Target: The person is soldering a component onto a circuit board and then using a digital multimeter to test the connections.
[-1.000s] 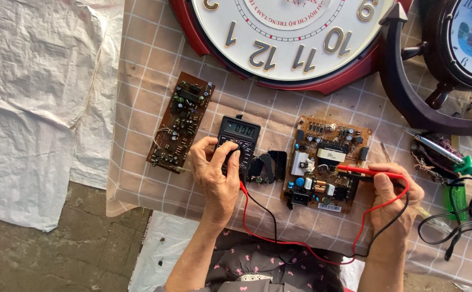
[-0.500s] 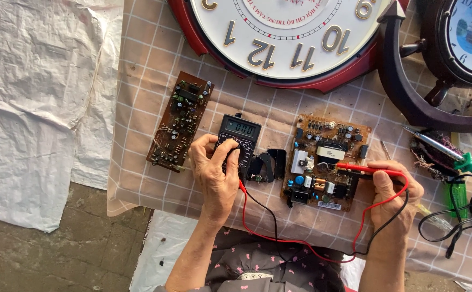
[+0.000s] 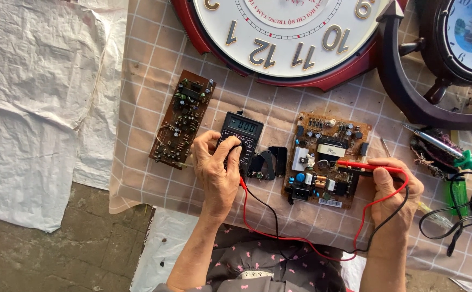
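Note:
My left hand point(image 3: 218, 168) rests on a black digital multimeter point(image 3: 240, 133), fingers curled over its dial. My right hand point(image 3: 393, 189) grips the red and black test probes point(image 3: 359, 165), whose tips touch a brown circuit board point(image 3: 325, 158) with capacitors and a white transformer. Red and black leads point(image 3: 300, 238) loop from the meter across my lap to the probes. A small black part point(image 3: 268, 163) lies between meter and board.
A second, narrow circuit board point(image 3: 183, 119) lies left of the meter on a checked cloth point(image 3: 144, 81). A large red-rimmed wall clock point(image 3: 295, 38) and a ship-wheel clock point(image 3: 452, 48) sit behind. A green-handled soldering iron point(image 3: 463, 157) and cables lie right. White sheeting point(image 3: 30, 97) covers the ground left.
My right hand has held the probes on the board with only slight shifts. My left hand stays on the meter; the view has shifted a little.

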